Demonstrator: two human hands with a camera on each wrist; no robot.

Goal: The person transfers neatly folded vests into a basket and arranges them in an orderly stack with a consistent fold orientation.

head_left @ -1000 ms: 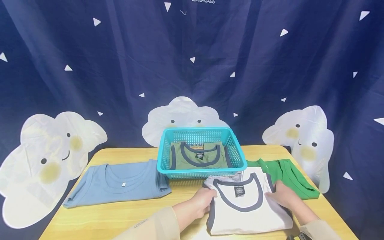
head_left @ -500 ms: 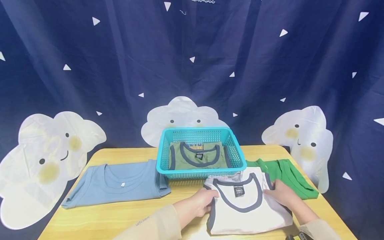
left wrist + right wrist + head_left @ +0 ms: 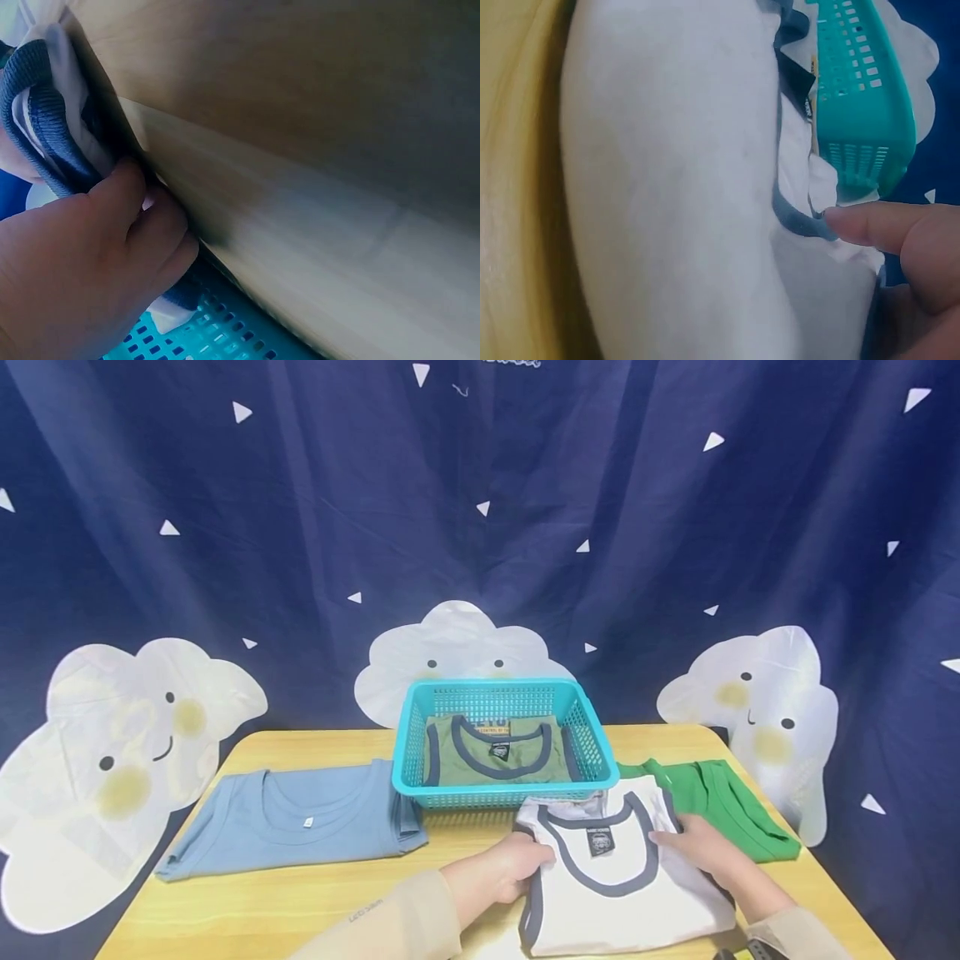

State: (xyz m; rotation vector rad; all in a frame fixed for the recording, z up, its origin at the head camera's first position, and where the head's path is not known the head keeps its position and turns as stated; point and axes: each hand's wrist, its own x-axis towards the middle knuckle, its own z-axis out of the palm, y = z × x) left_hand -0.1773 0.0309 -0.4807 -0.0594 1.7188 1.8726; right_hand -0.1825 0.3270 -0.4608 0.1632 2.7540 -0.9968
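A folded white shirt [image 3: 622, 914] with dark trim and a black neck label lies in front of the basket, its upper part close to the basket's front wall. My left hand [image 3: 513, 866] grips its left edge; in the left wrist view the fingers [image 3: 161, 225] curl round the dark-trimmed cloth. At the opposite edge my right hand [image 3: 708, 852] pinches the shirt, thumb on top, the other fingers hidden beneath. Inside the teal basket [image 3: 498, 794] lies a folded olive-green shirt [image 3: 480, 762] with dark trim.
A folded blue shirt [image 3: 315, 827] lies on the wooden table [image 3: 300, 910] at the left, its right end beside the basket. To the right, a green shirt [image 3: 731, 814] lies partly behind the white one. A dark blue curtain [image 3: 480, 552] hangs behind the table.
Both hands have shifted slightly on the white shirt, the left a little to the right and the right thumb inward. The shirt has moved very slightly right; the basket and other shirts stay put.
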